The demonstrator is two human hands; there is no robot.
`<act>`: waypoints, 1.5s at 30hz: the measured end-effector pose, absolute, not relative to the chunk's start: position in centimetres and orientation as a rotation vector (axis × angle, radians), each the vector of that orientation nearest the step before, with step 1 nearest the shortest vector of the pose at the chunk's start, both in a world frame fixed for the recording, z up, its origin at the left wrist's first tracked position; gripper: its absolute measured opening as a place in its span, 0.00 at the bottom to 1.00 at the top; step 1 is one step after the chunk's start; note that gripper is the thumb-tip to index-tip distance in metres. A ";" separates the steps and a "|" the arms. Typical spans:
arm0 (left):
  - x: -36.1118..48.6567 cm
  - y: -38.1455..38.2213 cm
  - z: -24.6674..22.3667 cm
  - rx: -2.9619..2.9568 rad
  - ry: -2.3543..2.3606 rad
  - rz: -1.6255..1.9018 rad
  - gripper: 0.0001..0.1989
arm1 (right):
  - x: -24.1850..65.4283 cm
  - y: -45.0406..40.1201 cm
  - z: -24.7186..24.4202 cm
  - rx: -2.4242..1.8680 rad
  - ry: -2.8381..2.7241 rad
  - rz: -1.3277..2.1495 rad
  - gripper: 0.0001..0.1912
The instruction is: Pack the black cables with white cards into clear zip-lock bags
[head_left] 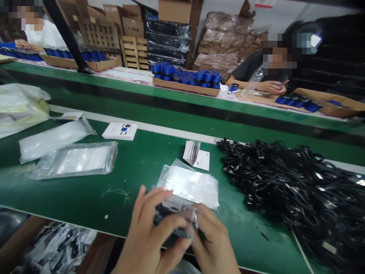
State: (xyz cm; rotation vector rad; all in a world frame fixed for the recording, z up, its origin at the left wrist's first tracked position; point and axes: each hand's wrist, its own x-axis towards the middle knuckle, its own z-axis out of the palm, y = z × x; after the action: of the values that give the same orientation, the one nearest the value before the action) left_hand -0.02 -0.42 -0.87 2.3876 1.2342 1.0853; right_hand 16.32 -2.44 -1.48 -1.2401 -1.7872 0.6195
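Clear plastic bag (174, 220) with something black bunched inside, most likely one of the cables, is held low over the near edge of the green counter (85, 201), at the bottom centre of my view. My left hand (148, 238) and right hand (212, 241) are both closed around it, fingers wrapped over the plastic, so neither is released. I judge the step in hand to be bagging: the black item looks to be inside, and the next move seems to call for settling it and closing the bag's mouth, which I can't make out from here. Just ahead lies a stack of flat clear bags (189, 186) beside a small folded leaflet (192, 152). A heap of black coiled cables (291, 194) spreads across the right, and a clear zip bag (75, 160) and a white printed card (119, 131) lie toward the left.
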 end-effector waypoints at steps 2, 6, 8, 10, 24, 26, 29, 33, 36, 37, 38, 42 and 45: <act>-1.4 0.7 -0.1 2.463 1.237 0.918 0.26 | 16.9 -2.3 -0.4 -1.222 -1.848 0.780 0.12; -2.4 1.5 0.9 2.509 1.022 0.593 0.29 | 17.3 -2.2 0.6 -1.194 -2.011 0.843 0.10; -2.1 1.1 0.7 2.413 1.021 0.409 0.21 | 17.1 -2.2 0.5 -1.231 -2.071 0.819 0.10; -1.8 0.5 0.3 2.226 1.109 0.269 0.15 | 17.1 -2.1 0.2 -1.267 -2.051 0.863 0.09; -0.8 0.9 -0.1 1.412 1.160 0.620 0.15 | 17.2 -2.1 0.2 -1.505 -1.472 1.198 0.08; -0.8 0.7 -0.4 1.367 1.158 0.650 0.14 | 17.0 -2.1 -0.2 -1.500 -1.486 1.178 0.08; -1.0 0.7 -0.8 1.254 1.173 0.680 0.12 | 17.1 -2.2 -0.6 -1.475 -1.515 1.123 0.10; -1.6 1.1 -0.8 1.278 1.199 0.756 0.12 | 17.4 -2.3 -0.7 -1.443 -1.577 1.029 0.10; -2.0 1.6 -0.7 1.466 1.201 0.788 0.12 | 17.6 -2.3 -0.4 -1.417 -1.618 0.965 0.10; -2.1 1.7 -0.6 1.555 1.175 0.780 0.12 | 17.7 -2.3 -0.3 -1.416 -1.626 0.946 0.10; -2.3 1.9 -0.6 1.643 1.144 0.770 0.11 | 17.7 -2.3 -0.2 -1.419 -1.628 0.929 0.10; -2.3 1.9 -0.4 1.822 1.093 0.832 0.10 | 17.6 -2.3 -0.3 -1.407 -1.615 0.946 0.09; -1.9 1.7 -0.4 1.724 1.131 0.884 0.09 | 17.4 -2.3 -0.6 -1.360 -1.600 0.970 0.07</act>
State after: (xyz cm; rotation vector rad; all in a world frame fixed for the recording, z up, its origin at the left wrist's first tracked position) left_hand -1.91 1.66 -0.40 1.7235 1.1314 0.8837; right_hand 17.36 -2.33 -0.57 -1.3600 -1.5997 0.9696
